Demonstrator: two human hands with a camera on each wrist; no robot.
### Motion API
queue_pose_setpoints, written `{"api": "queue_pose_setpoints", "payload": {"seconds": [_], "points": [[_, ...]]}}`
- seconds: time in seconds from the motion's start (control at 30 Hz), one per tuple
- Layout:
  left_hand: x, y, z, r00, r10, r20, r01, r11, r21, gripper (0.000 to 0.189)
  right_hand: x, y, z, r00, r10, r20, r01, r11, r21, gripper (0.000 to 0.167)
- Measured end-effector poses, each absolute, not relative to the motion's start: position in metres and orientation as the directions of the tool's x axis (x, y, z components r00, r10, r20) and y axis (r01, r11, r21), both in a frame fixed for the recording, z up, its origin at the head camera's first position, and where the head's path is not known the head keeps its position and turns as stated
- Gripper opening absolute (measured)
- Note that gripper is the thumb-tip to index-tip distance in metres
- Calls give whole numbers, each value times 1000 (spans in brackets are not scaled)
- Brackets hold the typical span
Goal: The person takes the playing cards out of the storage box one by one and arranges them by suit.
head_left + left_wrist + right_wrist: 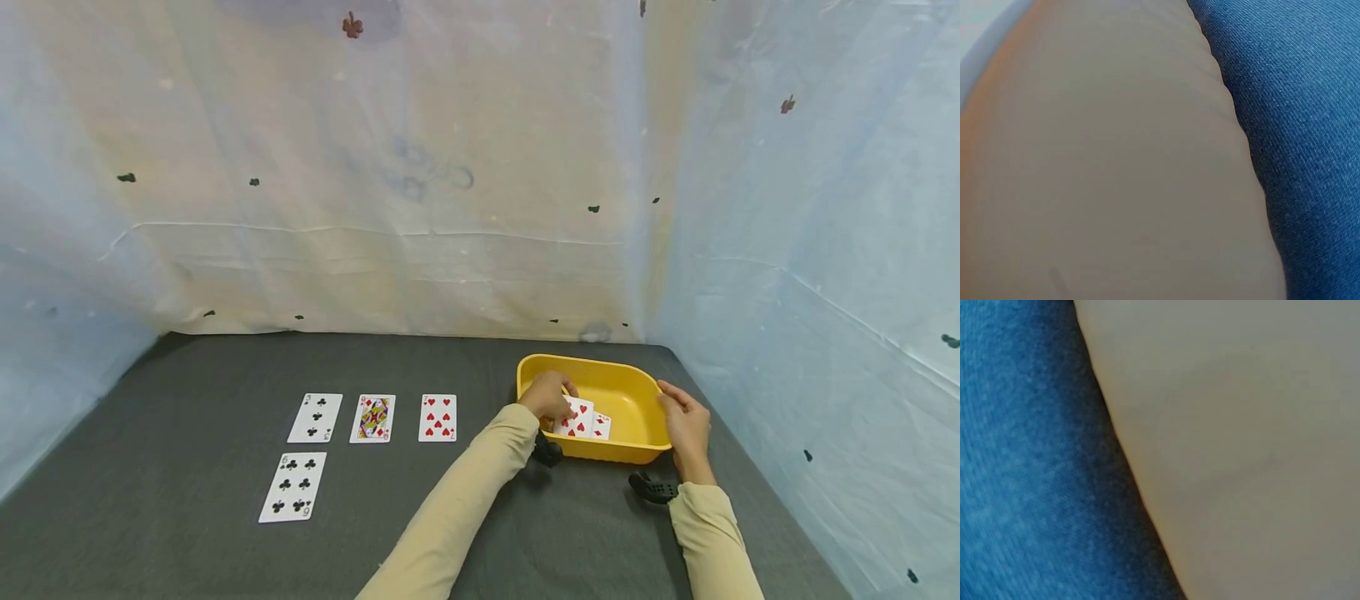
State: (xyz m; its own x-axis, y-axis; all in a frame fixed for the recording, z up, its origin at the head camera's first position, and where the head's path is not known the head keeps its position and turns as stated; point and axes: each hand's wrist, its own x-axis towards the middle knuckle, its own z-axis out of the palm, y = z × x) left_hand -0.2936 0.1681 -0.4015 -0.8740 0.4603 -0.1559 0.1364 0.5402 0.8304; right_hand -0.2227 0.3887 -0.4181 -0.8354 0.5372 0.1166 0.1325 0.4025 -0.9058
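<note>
In the head view, my left hand [550, 396] reaches over the left side of a yellow plastic tray [633, 400]. Its fingers pinch the left edge of a playing card with red hearts [579, 415] inside the tray. Another red playing card [602, 426] lies partly hidden behind it. At the tray's right end, my right hand [687, 425] grips the rim between thumb and fingers. Sleeve cloth [1116, 156] and denim [1310, 125] fill the left wrist view, and the right wrist view has only sleeve cloth [1241, 456] and denim [1022, 456].
Left of the tray, a three of clubs [315, 418], a face card [372, 418] and a hearts card [437, 418] lie face up in a row. Below the three sits a six of clubs [293, 487]. Pale sheeting [420, 275] rises behind the dark grey tabletop [187, 433].
</note>
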Motion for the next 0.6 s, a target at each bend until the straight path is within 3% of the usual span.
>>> {"api": "queue_pose_setpoints", "payload": {"seconds": [0.13,0.3,0.6], "points": [[-293,168,-401,-849,497,-177,143,541,829,30,-223,388,-418,-832,542,116,136,402,-905,38],[-291,167,-397,-868,473,-148,148,532,834,31,-223,388,-418,-832,541,121,129,401,-907,38],[-289,163,-391,-883,467,-47,166,403,900,28,-222,387,-417,-833,539,128,120,401,-908,37]]}}
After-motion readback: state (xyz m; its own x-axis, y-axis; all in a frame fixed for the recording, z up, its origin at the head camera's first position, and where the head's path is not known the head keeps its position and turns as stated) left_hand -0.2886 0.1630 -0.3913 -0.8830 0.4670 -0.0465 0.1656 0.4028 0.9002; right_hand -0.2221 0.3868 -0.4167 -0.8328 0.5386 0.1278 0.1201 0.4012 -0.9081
